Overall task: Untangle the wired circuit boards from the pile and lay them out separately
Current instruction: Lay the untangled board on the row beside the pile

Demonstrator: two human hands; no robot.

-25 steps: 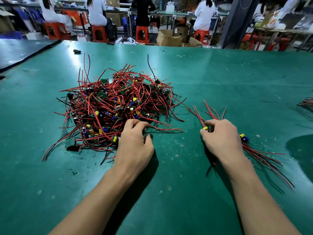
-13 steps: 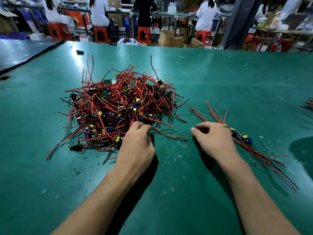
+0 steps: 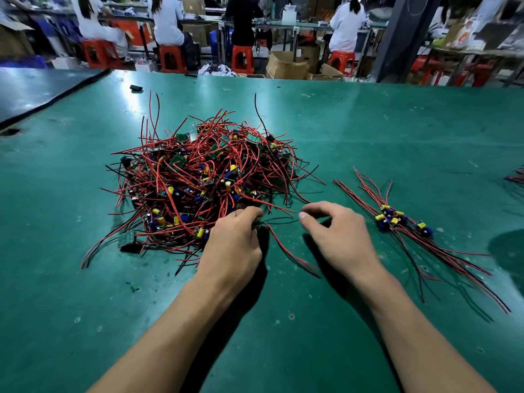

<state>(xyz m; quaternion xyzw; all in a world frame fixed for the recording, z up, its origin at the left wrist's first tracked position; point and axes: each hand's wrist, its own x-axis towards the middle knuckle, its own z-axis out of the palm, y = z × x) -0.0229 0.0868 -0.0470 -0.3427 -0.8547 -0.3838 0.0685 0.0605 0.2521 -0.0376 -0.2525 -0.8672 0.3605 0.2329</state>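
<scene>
Our green table (image 3: 368,123) carries a tangled pile of wired circuit boards (image 3: 198,177). Right of it we see a few separated boards (image 3: 397,219), and a small black object (image 3: 136,87) near the far edge.

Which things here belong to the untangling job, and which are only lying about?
Job: pile of wired boards; laid-out boards to its right; left hand, fingers curled into the pile's near edge; right hand, holding nothing.
Lying about: small black object on the green table; cardboard boxes and red stools beyond it.
</scene>
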